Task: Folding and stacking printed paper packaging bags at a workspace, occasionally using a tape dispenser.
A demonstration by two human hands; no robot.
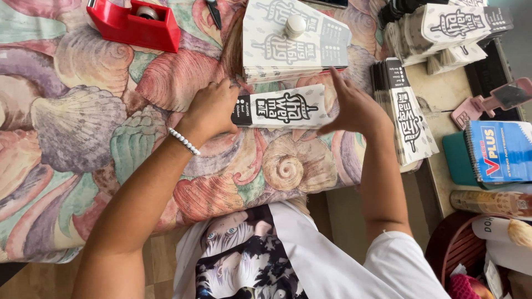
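Bright even daylight, soft shadows, sharp focus

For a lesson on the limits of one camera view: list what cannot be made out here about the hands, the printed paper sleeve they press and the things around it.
- Left hand: fingertips hidden, curled over the sleeve's dark end; head view.
- Printed paper sleeve: right end covered by the right hand.
- Red tape dispenser: top cut off by the upper edge.
- Blue spiral notebook: cut off by the right edge.
- Flat stack of sleeves: count too fine to tell.
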